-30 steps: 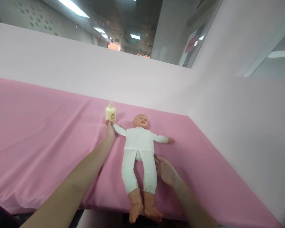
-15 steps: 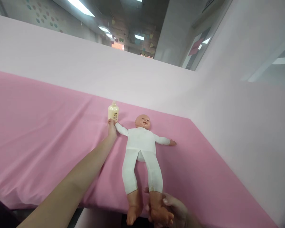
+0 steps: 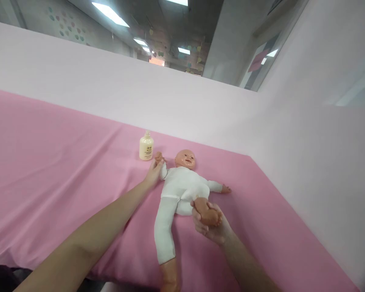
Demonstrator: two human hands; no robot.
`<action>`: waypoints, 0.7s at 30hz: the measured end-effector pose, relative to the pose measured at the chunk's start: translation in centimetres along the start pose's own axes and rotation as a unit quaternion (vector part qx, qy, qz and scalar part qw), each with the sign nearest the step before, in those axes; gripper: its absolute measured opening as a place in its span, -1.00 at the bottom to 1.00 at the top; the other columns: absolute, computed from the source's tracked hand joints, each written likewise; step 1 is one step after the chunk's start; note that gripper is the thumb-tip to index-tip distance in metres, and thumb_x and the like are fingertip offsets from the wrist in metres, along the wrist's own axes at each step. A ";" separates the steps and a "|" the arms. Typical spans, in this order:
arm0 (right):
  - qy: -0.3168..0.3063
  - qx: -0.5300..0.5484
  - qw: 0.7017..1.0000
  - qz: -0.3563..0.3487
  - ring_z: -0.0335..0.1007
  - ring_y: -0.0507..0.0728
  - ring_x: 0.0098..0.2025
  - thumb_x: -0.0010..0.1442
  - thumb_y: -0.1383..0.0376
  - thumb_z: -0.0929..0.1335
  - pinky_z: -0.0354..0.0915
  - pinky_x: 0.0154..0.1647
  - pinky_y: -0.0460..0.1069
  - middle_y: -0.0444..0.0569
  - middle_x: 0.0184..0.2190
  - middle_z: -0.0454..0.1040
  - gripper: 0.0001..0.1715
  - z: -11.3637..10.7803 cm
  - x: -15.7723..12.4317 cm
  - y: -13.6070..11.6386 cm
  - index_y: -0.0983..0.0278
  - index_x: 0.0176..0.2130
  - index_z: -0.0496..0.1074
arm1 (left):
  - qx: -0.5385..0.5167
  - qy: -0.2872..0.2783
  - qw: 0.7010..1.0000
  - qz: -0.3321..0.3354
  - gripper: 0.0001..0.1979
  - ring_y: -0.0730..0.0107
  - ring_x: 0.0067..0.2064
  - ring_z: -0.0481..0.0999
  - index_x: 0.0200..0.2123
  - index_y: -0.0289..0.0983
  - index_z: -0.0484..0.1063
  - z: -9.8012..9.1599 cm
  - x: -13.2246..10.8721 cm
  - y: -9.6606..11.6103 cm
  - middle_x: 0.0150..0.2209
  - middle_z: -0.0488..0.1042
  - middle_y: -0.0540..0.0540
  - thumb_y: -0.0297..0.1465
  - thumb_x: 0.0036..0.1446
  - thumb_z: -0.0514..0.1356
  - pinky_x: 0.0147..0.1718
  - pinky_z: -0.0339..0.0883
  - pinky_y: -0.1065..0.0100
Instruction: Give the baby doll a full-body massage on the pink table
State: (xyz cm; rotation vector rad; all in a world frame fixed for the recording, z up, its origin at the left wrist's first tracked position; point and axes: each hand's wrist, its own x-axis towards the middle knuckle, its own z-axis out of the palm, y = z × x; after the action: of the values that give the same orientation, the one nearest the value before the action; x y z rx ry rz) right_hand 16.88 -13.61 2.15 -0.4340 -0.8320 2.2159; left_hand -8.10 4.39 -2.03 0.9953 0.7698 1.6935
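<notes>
A baby doll [image 3: 182,182] with a white cloth body lies face up, its head toward the wall. My left hand [image 3: 153,172] is closed around the doll's forearm near its wrist, on the left of the picture. My right hand [image 3: 211,227] grips the doll's lower leg and foot, on the right, with that leg bent up over the belly. The doll's other leg stretches straight toward the near edge, and its other arm lies out to the side. Just beyond my left hand stands a cream-coloured bottle [image 3: 146,147] with a small printed label.
A pink sheet [image 3: 63,162] covers the table, with folds on the left. Behind it rises a white wall [image 3: 109,89] with a window [image 3: 170,36] above. Another white wall [image 3: 316,142] borders the right side.
My right hand has lifted the doll's foot from near the edge up toward its belly, bending the leg. My left hand has brought the doll's arm inward, away from the bottle.
</notes>
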 end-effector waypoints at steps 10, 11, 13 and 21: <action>0.014 -0.012 0.999 -0.040 0.06 -0.06 -0.64 0.22 0.03 0.33 -0.03 -0.62 -0.08 -0.14 -0.46 0.42 -0.55 -3.8 4.7 0.5 0.32 -0.09 0.39 | 0.417 -0.399 0.768 0.278 -0.62 0.04 0.15 0.40 0.06 -0.19 0.47 0.9 -2.6 1.1 0.10 0.50 -0.23 -0.17 0.25 0.16 0.21 0.11 -0.01; 0.010 -0.013 0.999 -0.039 0.07 -0.06 -0.65 0.22 0.03 0.33 -0.03 -0.62 -0.08 -0.14 -0.45 0.43 -0.56 -3.8 4.6 0.5 0.32 -0.09 0.39 | 0.421 -0.400 0.763 0.284 -0.63 0.05 0.15 0.41 0.05 -0.19 0.47 0.9 -2.5 1.1 0.09 0.50 -0.23 -0.18 0.25 0.17 0.21 0.12 0.00; 0.005 -0.020 0.999 -0.033 0.12 -0.06 -0.64 0.22 0.02 0.32 0.01 -0.60 -0.09 -0.15 -0.44 0.44 -0.54 -3.9 4.0 0.2 0.33 -0.08 0.38 | 0.416 -0.388 0.772 0.282 -0.64 0.06 0.12 0.42 0.05 -0.19 0.46 0.8 -2.5 0.8 0.07 0.50 -0.22 -0.20 0.24 0.19 0.20 0.14 0.01; -0.271 -0.027 0.942 0.196 0.52 0.11 -0.44 -0.20 -0.03 0.59 0.40 -0.44 -0.05 0.09 -0.39 0.60 -0.28 -6.2 1.5 1.3 0.38 -0.19 0.45 | 0.089 0.004 0.988 0.126 -0.71 0.25 -0.06 0.49 -0.13 -0.19 0.40 -0.8 0.2 -1.2 -0.14 0.50 -0.10 -0.10 0.29 0.16 0.02 0.36 0.19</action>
State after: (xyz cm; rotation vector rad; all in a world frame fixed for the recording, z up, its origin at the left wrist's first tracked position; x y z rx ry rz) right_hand 18.40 -10.53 -3.41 0.0057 -1.1721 2.7450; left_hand -8.32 4.93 -3.31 1.2534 0.8406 1.8693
